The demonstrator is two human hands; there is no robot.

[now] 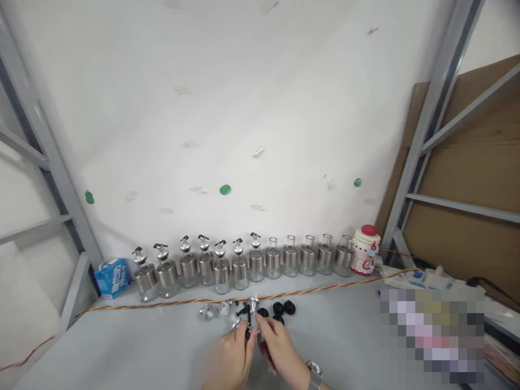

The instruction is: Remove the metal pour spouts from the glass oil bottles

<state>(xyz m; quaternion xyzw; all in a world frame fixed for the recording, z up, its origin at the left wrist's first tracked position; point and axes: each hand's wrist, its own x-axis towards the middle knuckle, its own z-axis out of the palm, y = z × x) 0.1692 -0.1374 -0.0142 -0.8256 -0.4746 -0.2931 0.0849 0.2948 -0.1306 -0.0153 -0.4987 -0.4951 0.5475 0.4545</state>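
Observation:
My two hands meet over the front of the grey table (pixel 162 338). My right hand (pixel 282 344), with a watch (pixel 314 371) at the wrist, pinches a silver pour spout (pixel 254 304). My left hand (pixel 233 352) is closed beside it, fingertips close to a small black part (pixel 247 332); what it grips is mostly hidden by the fingers. Around them lie black rubber caps (pixel 289 307), thin black lever pieces (pixel 244 310) and silver-and-clear spout parts (pixel 208 311). Behind stands a row of glass bottles with metal sleeves; the left ones carry spouts (pixel 221 273), the right ones have bare necks (pixel 291 260).
A twisted red-and-yellow wire (pixel 190 301) crosses the table between the bottles and the loose parts. A blue carton (pixel 112 279) stands far left, a white-and-red jar (pixel 364 252) at the row's right end. Farther right are a power strip (pixel 422 279) and a pixelated patch.

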